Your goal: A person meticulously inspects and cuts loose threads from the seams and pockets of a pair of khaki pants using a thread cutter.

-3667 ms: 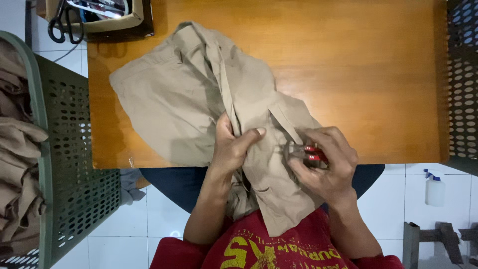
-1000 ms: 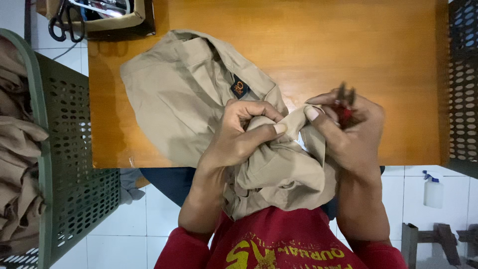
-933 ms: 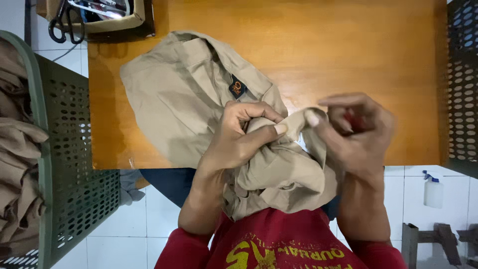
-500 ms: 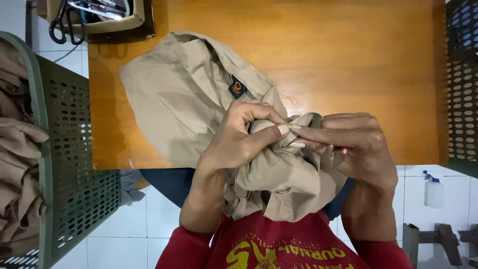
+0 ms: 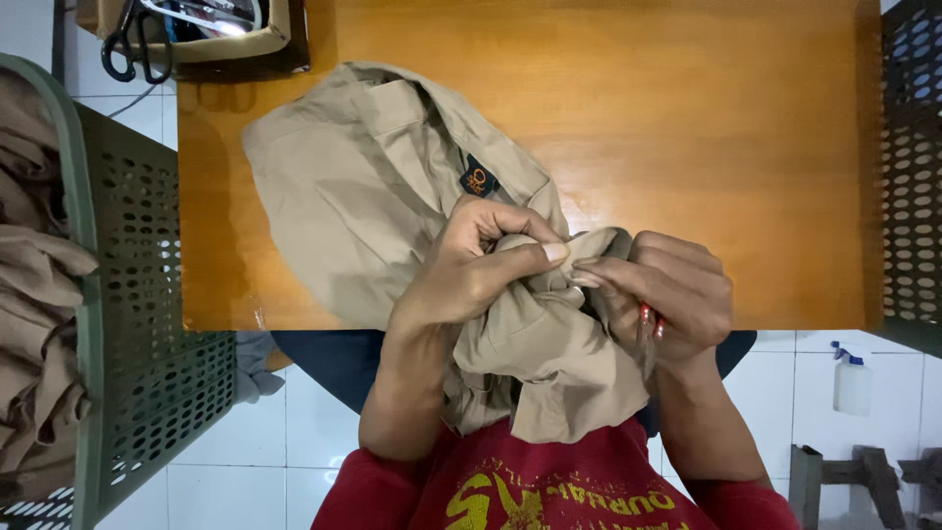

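Khaki shirt [image 5: 363, 186] lies spread on the wooden counter [image 5: 706, 128], its near end bunched up off the front edge towards the person's chest. Left hand [image 5: 471, 270] is closed on that bunch, thumb pinching a fold; right hand [image 5: 667, 299] meets it fingertip to fingertip on the same fold, also curled round a small red-handled tool [image 5: 648, 319]. The garment runs away and to the left from both hands. A green basket [image 5: 137, 324] of tan cloth stands at the left.
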